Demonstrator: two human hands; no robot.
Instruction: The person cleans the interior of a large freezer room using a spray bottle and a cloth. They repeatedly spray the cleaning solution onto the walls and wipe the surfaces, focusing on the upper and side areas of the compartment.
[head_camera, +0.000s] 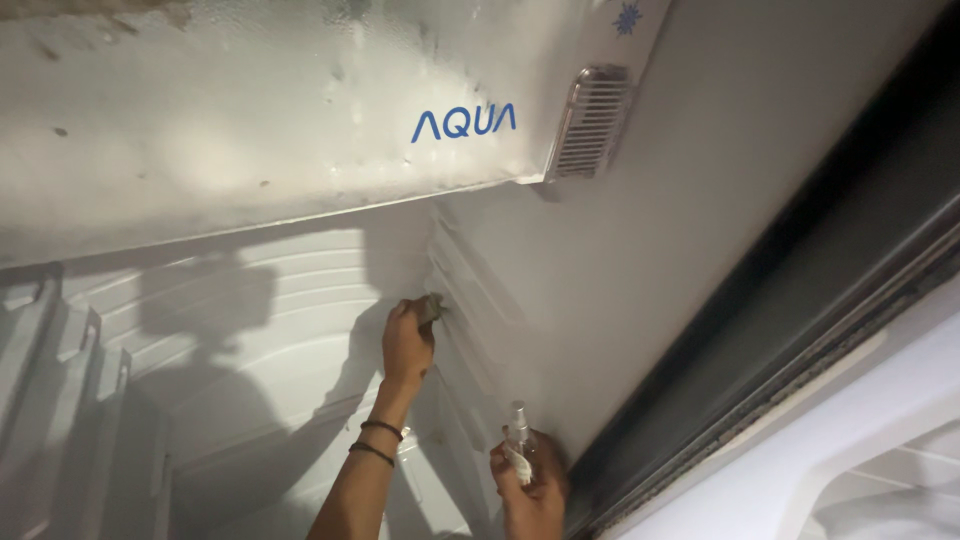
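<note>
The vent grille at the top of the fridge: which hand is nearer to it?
Left. The left hand is below the vent grille, on the ribbed wall; the right hand is lower.

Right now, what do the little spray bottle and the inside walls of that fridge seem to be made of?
The spray bottle in the right hand looks like clear plastic: see-through, with a pale glint. The fridge wall the left hand wipes seems moulded white plastic, smooth and ribbed. The vent grille looks translucent plastic.

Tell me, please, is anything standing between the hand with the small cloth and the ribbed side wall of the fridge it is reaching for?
Nothing visible does. The left hand already presses the small cloth against the ribbed side wall, with only the cloth between them. The right hand holds a spray bottle lower down, apart from that spot.
</note>
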